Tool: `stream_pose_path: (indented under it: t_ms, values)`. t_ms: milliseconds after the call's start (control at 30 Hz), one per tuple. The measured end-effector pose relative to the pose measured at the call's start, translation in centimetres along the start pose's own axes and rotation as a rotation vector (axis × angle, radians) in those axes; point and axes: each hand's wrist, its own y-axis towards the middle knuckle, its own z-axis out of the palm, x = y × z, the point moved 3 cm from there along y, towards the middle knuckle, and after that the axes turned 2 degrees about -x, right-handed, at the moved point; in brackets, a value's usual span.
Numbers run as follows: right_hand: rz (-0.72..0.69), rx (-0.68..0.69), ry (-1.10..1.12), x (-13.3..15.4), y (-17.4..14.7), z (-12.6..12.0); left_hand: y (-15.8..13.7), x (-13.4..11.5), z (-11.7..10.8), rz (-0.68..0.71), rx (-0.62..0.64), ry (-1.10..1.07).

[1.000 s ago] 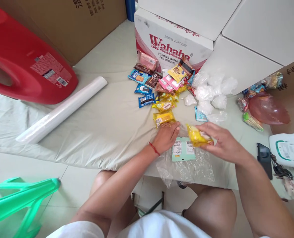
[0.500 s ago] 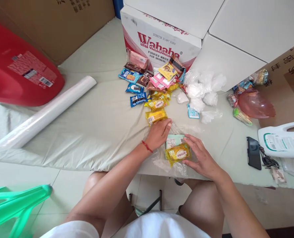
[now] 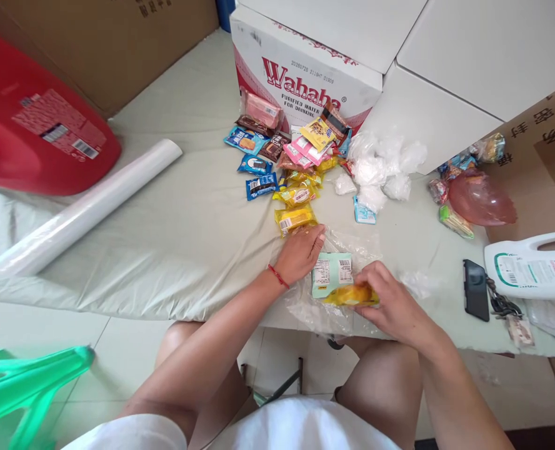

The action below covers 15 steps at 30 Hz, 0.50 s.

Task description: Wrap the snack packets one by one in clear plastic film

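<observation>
My right hand [image 3: 394, 306] is closed on a yellow snack packet [image 3: 351, 295], tilted on edge over the lower part of a pale green packet [image 3: 334, 270]. That green packet lies flat, printed side up, on a sheet of clear plastic film [image 3: 317, 312] at the table's front edge. My left hand [image 3: 300, 253], a red string round its wrist, rests at the film's left side with fingers curled together on it; the fingertips are partly hidden. Just beyond it lies another yellow packet [image 3: 295, 219].
Several wrapped snacks [image 3: 261, 186] are heaped before a Wahaha carton [image 3: 300, 81]. Crumpled clear plastic bags [image 3: 380, 165] lie beside them. A film roll [image 3: 90, 206] and red jug [image 3: 47, 125] stand left; a phone [image 3: 475, 290], white bottle [image 3: 525, 269] and pink bowl-like object [image 3: 481, 197] are right.
My right hand has gone from open beside the yellow packet to closed on it, tilting it and shifting it right, uncovering more of the green packet. A loose plastic scrap has moved nearer the front.
</observation>
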Motion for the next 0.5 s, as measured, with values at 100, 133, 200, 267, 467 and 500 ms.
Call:
stream_pose_path:
  t_ms: [100,133,200,267,467,500]
  values:
    - [0.043,-0.201,0.016,-0.2,0.6,-0.7,0.0,0.0,0.0,-0.013,-0.014,-0.032]
    - [0.031,-0.282,-0.004,-0.2,1.0,-0.4,0.0,0.0,0.0,-0.021,-0.023,-0.054]
    - [-0.042,-0.393,-0.080,-0.3,1.6,1.0,-0.1,0.0,-0.2,-0.044,-0.044,-0.119]
    - [-0.148,-0.385,-0.189,-0.5,2.2,3.5,-0.2,0.0,-0.5,-0.074,-0.066,-0.204]
    - [-0.234,-0.151,-0.286,-0.7,2.0,7.1,-0.4,-0.3,-0.7,0.034,0.123,-0.179]
    - [-0.234,-0.149,-0.250,-0.5,1.5,6.4,-0.5,-0.4,-0.6,0.065,0.177,-0.133]
